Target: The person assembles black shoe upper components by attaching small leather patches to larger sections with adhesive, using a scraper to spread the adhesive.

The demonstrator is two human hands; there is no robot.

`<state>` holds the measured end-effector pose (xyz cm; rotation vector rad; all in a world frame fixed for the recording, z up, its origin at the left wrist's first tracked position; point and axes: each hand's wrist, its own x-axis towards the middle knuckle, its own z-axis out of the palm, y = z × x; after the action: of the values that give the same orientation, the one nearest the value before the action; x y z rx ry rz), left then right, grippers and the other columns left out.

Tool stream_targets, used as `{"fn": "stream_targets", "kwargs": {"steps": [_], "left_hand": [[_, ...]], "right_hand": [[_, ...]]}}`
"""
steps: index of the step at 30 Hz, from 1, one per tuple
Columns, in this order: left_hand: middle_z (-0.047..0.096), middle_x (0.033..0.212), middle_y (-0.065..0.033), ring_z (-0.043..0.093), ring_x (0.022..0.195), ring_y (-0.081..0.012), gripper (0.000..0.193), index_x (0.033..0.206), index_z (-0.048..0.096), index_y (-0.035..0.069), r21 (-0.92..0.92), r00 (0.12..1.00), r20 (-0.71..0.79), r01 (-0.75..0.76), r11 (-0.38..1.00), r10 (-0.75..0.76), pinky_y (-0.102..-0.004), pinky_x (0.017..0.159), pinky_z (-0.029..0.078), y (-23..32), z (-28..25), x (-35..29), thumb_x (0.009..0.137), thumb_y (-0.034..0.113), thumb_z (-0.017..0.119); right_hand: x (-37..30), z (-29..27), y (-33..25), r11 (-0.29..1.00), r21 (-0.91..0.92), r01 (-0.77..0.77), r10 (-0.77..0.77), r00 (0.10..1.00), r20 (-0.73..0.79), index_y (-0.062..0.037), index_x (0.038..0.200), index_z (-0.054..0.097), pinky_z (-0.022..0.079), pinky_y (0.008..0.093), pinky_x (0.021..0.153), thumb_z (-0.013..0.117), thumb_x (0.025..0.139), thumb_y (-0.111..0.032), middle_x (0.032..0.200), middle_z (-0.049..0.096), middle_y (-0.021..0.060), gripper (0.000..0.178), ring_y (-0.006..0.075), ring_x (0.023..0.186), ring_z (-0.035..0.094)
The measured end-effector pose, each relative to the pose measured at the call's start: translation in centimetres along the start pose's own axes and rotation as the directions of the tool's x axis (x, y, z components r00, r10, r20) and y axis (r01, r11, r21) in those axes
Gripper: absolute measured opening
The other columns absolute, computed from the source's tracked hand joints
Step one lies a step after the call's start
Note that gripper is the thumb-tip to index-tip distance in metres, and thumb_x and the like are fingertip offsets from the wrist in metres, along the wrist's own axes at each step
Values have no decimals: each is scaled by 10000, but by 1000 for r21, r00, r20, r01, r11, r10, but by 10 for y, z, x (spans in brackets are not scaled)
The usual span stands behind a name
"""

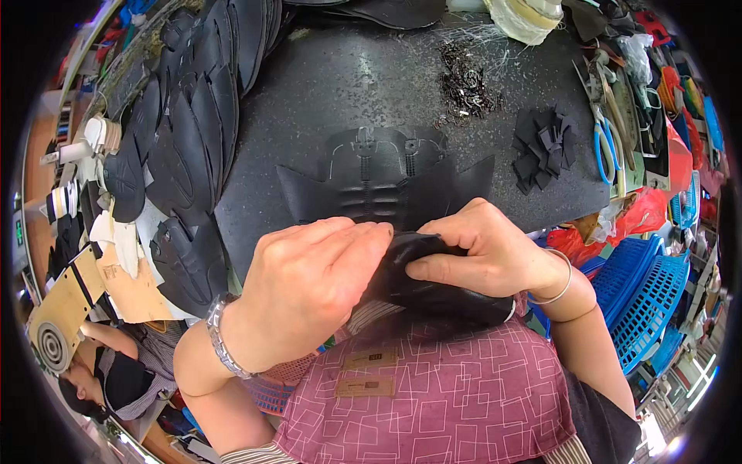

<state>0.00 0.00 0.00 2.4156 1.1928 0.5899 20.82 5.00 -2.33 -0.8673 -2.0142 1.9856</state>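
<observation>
A black shoe upper (371,166) with pale stitching, cut-out slots and small fittings lies over the near table edge. Its near part bends down toward my lap. My right hand (495,251) pinches a folded black edge of it between thumb and fingers. Close by on the left, my left hand (321,267) has its fingers pressed together, tips at the same fold. The left thumb is hidden behind the hand, so what it pinches cannot be made out.
Stacked black shoe pieces (205,127) line the table's left side. Black strips (545,147), blue-handled scissors (605,147) and dark scraps (464,85) lie right. Blue baskets (645,290) stand beyond the right edge. Another person (127,371) is at lower left.
</observation>
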Motion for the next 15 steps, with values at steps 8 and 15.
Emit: {"fn": "stream_targets", "kwargs": {"steps": [8,15], "left_hand": [[628,775,-73,619,666,-182,199,829,596,-11,118,979,-192,-50,992,72,-260,548,510,11,20,-8,633,22,599],[640,772,-92,637,660,-242,318,876,603,2,-196,990,87,124,973,-109,-298,564,522,20,-10,-14,569,-75,608]], "right_hand": [[-4,19,1,937,-157,312,-314,949,13,-5,573,462,360,375,425,639,749,-121,496,453,160,275,337,455,470],[-7,11,-4,968,-47,247,-238,961,137,-8,612,510,371,371,427,633,743,-116,503,474,152,210,321,468,507]]}}
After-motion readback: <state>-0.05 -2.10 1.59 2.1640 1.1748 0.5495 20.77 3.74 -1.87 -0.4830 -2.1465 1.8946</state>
